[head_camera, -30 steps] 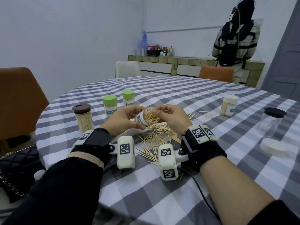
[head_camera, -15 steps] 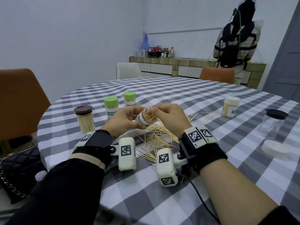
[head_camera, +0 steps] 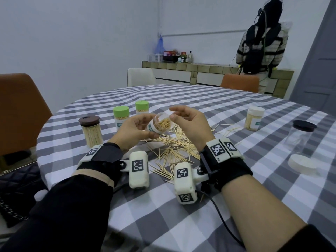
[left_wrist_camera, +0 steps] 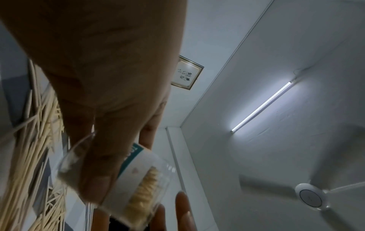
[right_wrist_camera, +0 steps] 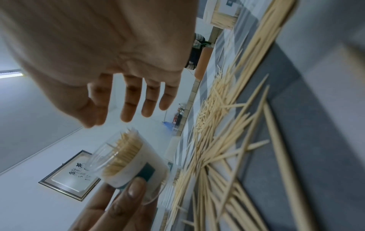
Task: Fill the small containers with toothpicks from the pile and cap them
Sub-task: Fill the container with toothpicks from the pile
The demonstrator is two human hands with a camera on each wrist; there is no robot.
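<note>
My left hand [head_camera: 135, 127] grips a small clear container [head_camera: 159, 123] with a white label, tilted with its open mouth toward my right hand. It is partly full of toothpicks [right_wrist_camera: 123, 154]. In the left wrist view my fingers wrap round the container [left_wrist_camera: 136, 176]. My right hand [head_camera: 188, 120] hovers just beside the mouth with fingers [right_wrist_camera: 130, 101] spread and relaxed, holding nothing. The toothpick pile [head_camera: 172, 148] lies scattered on the checked tablecloth [head_camera: 236, 179] below both hands. A loose white cap [head_camera: 302, 163] lies at the right.
Two green-capped containers [head_camera: 121, 115] and a brown-lidded jar [head_camera: 90, 130] of toothpicks stand at the left. A white-capped container [head_camera: 254, 118] and an empty black-lidded clear jar [head_camera: 300, 137] stand at the right. Chairs ring the table; a person [head_camera: 261, 46] stands at the far counter.
My right hand has let go of the toothpicks at the container's mouth, lifted slightly and spread its fingers. The left hand has raised and tilted the container a little.
</note>
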